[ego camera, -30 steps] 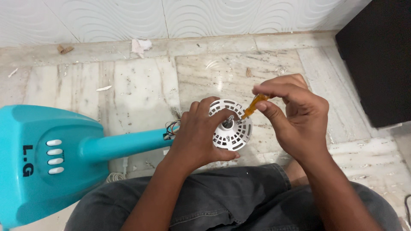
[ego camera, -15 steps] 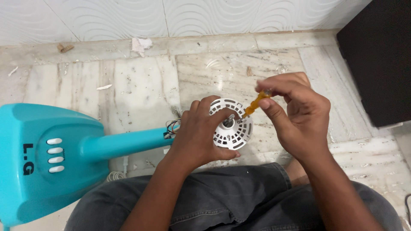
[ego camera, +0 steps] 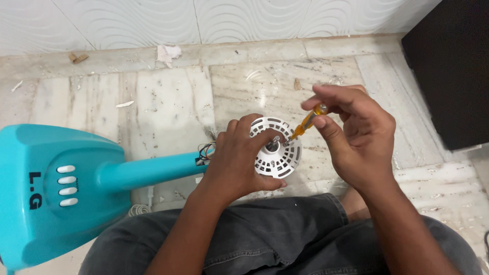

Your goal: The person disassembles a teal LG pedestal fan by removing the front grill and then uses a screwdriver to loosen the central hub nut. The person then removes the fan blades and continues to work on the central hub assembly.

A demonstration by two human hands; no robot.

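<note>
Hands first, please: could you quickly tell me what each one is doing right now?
Left hand: closed around the white vented motor housing, steadying it.
Right hand: fingers pinched on the orange-handled screwdriver, tip at the housing.

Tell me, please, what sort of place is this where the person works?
Probably a room in a home, with the person seated on the floor. The marble floor tiles carry debris, a white patterned wall runs behind, and a teal fan stand lies beside the left hand.

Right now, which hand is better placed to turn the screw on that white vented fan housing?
Right. The right hand already pinches the orange-handled screwdriver, its tip down at the white vented housing. The left hand is wrapped around that housing, steadying it.
</note>
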